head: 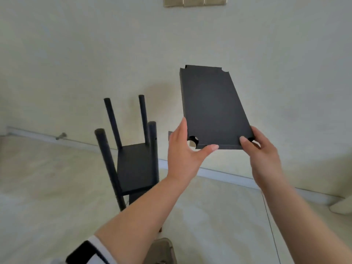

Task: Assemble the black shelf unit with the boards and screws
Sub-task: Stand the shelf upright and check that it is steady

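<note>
Both hands hold a flat black board (213,107) in the air, well above a pale floor (57,187). The left hand (187,151) grips the near left corner, thumb lying along the near edge; the right hand (262,149) pinches the near right corner. The board is matte and rectangular, its long axis running away from the person, with a round notch cut at each corner. Down and to the left stands the part-built shelf (136,164) — one black board already seated low among four dark round posts (112,119) that rise bare above it. The held board likely must swing left over the post tops, notches lining up with them. The left hand is nearer the shelf.
</note>
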